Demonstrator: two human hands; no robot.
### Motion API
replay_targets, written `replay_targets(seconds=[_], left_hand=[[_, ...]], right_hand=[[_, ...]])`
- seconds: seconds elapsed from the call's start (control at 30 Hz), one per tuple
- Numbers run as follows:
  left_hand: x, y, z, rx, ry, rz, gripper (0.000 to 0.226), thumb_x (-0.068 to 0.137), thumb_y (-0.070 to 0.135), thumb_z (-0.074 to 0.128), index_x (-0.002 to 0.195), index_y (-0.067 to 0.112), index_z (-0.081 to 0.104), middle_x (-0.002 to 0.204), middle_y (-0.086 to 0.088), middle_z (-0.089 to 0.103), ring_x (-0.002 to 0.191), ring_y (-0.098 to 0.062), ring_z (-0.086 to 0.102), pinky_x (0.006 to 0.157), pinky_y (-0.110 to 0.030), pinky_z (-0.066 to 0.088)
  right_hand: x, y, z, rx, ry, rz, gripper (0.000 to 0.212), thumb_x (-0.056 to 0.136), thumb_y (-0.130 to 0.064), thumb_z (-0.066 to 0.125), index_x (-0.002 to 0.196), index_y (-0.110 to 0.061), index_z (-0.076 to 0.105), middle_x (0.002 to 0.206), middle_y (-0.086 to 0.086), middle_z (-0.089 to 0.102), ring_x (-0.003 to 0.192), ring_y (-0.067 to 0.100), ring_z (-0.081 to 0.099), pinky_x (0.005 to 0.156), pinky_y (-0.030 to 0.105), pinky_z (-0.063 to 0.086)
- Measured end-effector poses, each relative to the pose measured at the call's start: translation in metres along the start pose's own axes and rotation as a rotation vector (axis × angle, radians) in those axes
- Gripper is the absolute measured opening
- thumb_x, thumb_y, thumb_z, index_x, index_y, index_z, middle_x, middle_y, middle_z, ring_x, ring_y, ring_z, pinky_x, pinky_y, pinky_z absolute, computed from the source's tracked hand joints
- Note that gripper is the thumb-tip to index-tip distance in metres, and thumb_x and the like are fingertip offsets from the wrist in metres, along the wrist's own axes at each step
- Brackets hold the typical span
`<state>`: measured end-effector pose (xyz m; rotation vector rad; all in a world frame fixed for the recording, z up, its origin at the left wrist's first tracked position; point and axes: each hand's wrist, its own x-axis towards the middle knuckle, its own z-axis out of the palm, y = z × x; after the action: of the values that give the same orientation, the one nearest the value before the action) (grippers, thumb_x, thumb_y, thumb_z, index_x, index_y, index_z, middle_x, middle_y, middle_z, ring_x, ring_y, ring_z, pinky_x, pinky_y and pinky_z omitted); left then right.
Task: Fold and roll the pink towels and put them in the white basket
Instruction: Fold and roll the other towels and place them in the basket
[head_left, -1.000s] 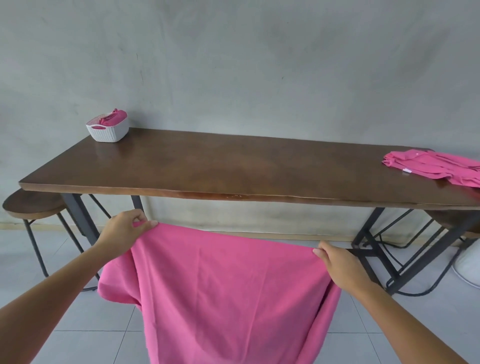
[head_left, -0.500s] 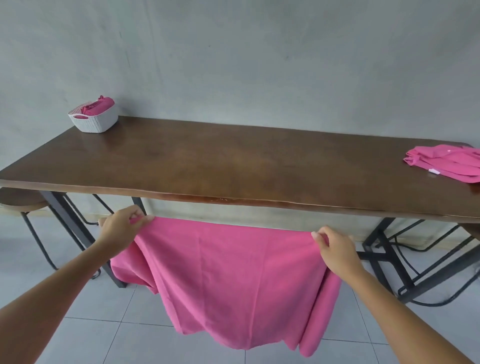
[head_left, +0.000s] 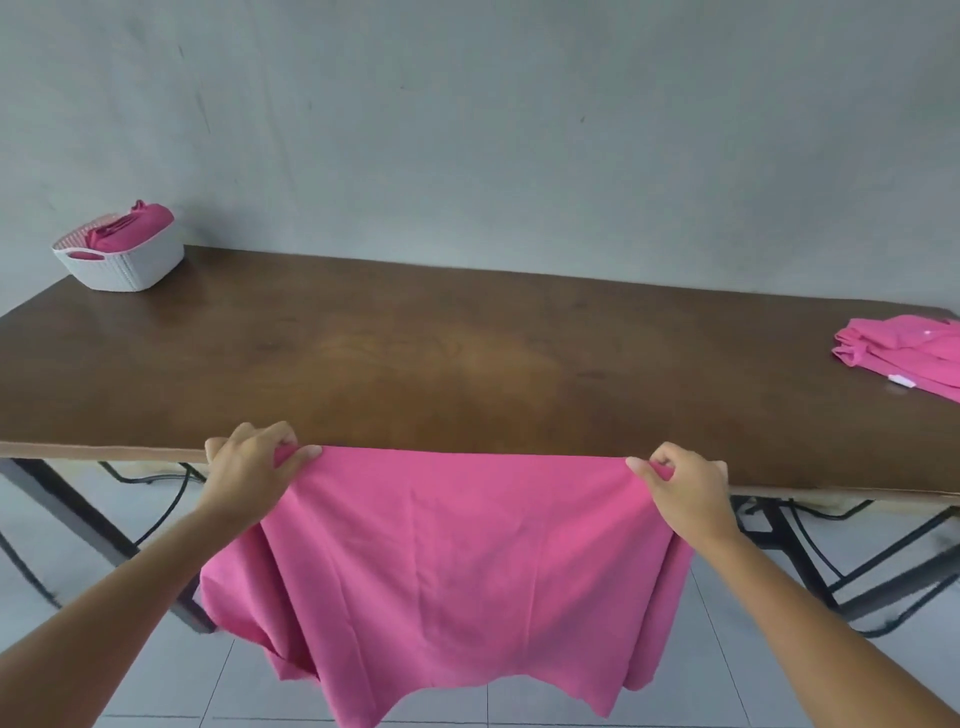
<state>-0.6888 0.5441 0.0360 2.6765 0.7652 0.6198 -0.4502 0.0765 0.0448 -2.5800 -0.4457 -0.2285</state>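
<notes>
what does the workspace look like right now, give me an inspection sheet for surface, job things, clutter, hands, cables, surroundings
surface: long dark wooden table, its middle bare.
job's things: pink towel held spread at the table's near edge, hanging toward the floor; white basket at the far left corner with rolled pink towels inside; pile of pink towels at the right end.
clutter: nothing seen.
grippers: left hand and right hand each pinch a top corner of the towel.
cables: dark cables hang under the table.
surroundings: grey wall, pale tiled floor, black metal table legs.
</notes>
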Motion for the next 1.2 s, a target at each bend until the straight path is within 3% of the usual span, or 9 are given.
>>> replay_targets(seconds=[0.1, 0.23, 0.37, 0.5, 0.8, 0.97, 1.2], left_hand=[[0.034, -0.013, 0.018, -0.031, 0.000, -0.002, 0.041, 0.088, 0.043, 0.075, 0.065, 0.024, 0.047, 0.058, 0.006, 0.051, 0.073, -0.020, 0.049, 0.076, -0.037, 0.021], [0.068, -0.029, 0.044, -0.045, -0.052, 0.021, 0.041, 0.089, 0.042, 0.074, 0.067, 0.021, 0.046, 0.057, 0.007, 0.048, 0.070, -0.018, 0.046, 0.076, -0.037, 0.022], [0.087, -0.047, 0.070, -0.043, -0.137, 0.078, 0.044, 0.092, 0.047, 0.070, 0.066, 0.025, 0.042, 0.061, 0.011, 0.050, 0.073, -0.017, 0.044, 0.075, -0.039, 0.026], [0.098, -0.058, 0.085, -0.060, -0.109, 0.127, 0.040, 0.088, 0.063, 0.047, 0.068, 0.028, 0.046, 0.068, 0.016, 0.051, 0.075, -0.014, 0.045, 0.074, -0.038, 0.025], [0.158, -0.058, 0.107, -0.104, -0.110, 0.162, 0.035, 0.085, 0.061, 0.055, 0.070, 0.030, 0.049, 0.072, 0.018, 0.051, 0.078, -0.014, 0.044, 0.076, -0.040, 0.028], [0.201, -0.045, 0.125, -0.114, -0.110, 0.129, 0.037, 0.083, 0.040, 0.082, 0.069, 0.024, 0.052, 0.071, 0.017, 0.049, 0.077, -0.018, 0.047, 0.079, -0.042, 0.031], [0.260, -0.026, 0.147, -0.194, -0.111, 0.051, 0.035, 0.078, 0.037, 0.085, 0.071, 0.023, 0.053, 0.085, 0.010, 0.051, 0.076, -0.007, 0.049, 0.085, -0.039, 0.032]], right_hand=[[0.030, -0.009, 0.018, 0.058, -0.009, 0.047, 0.041, 0.095, -0.046, 0.065, 0.070, -0.018, 0.049, 0.060, -0.003, 0.055, 0.068, 0.015, 0.055, 0.088, 0.035, 0.027], [0.058, -0.017, 0.049, 0.133, -0.023, 0.143, 0.041, 0.095, -0.041, 0.065, 0.071, -0.015, 0.046, 0.061, 0.004, 0.053, 0.068, 0.023, 0.054, 0.089, 0.046, 0.041], [0.072, -0.009, 0.078, 0.071, -0.074, 0.154, 0.039, 0.095, -0.038, 0.068, 0.070, -0.019, 0.044, 0.061, -0.005, 0.050, 0.066, 0.017, 0.052, 0.088, 0.046, 0.038], [0.076, 0.000, 0.092, 0.000, -0.045, 0.069, 0.036, 0.093, -0.038, 0.068, 0.070, -0.027, 0.043, 0.069, -0.009, 0.056, 0.074, 0.012, 0.054, 0.087, 0.040, 0.032], [0.111, 0.010, 0.099, -0.017, -0.028, 0.057, 0.034, 0.092, -0.038, 0.071, 0.069, -0.030, 0.046, 0.074, -0.012, 0.059, 0.079, 0.007, 0.052, 0.090, 0.038, 0.033], [0.151, 0.013, 0.108, -0.002, -0.033, 0.088, 0.033, 0.092, -0.038, 0.072, 0.069, -0.028, 0.050, 0.075, -0.012, 0.060, 0.079, 0.014, 0.053, 0.092, 0.038, 0.032], [0.228, 0.016, 0.125, 0.012, -0.028, 0.084, 0.031, 0.091, -0.037, 0.073, 0.071, -0.024, 0.054, 0.075, -0.012, 0.061, 0.079, 0.015, 0.053, 0.091, 0.034, 0.030]])
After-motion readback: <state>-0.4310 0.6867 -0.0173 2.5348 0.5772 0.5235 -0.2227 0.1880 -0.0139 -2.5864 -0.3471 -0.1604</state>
